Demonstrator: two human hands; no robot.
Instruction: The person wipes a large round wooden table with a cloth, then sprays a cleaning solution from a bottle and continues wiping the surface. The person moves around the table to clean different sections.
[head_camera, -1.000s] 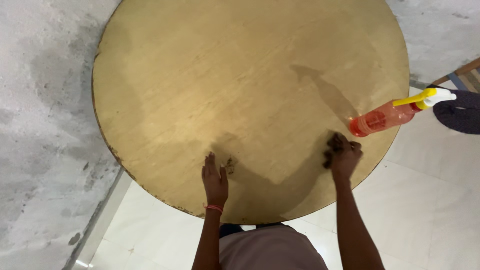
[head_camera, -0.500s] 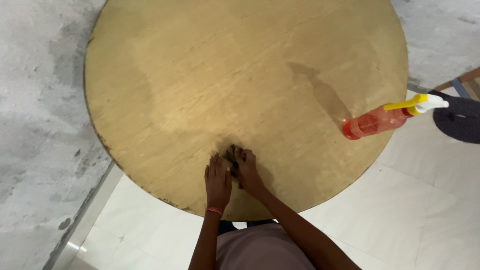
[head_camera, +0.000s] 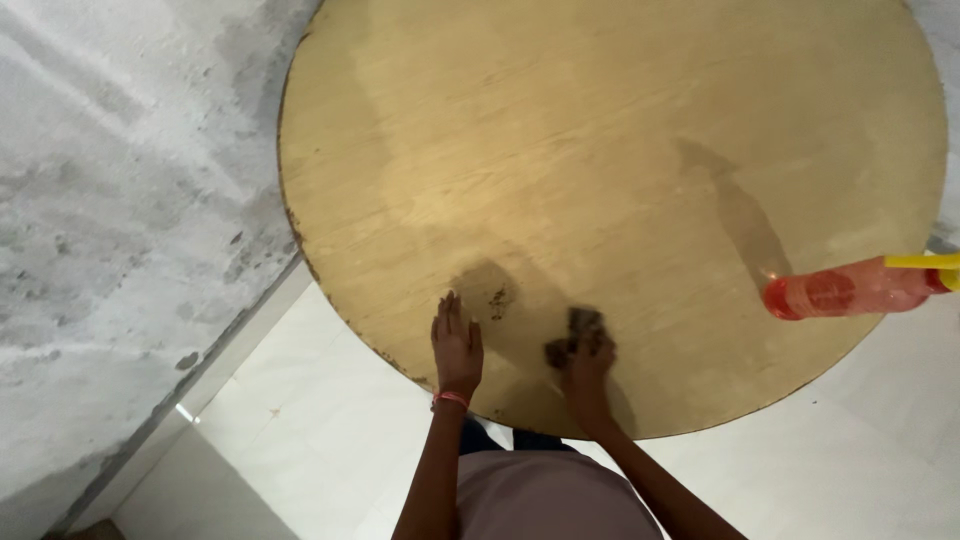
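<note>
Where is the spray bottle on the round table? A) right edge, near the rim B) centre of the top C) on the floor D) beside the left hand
A: the red spray bottle stands at the round table's right rim, far from both the left hand and the right hand.

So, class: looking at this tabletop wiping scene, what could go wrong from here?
1. The spray bottle stands near the round table's right edge; a wide sweep by the right hand and its dark cloth might knock it off.
2. The left hand lies flat beside a dark stain; the cloth may miss that spot.
</note>
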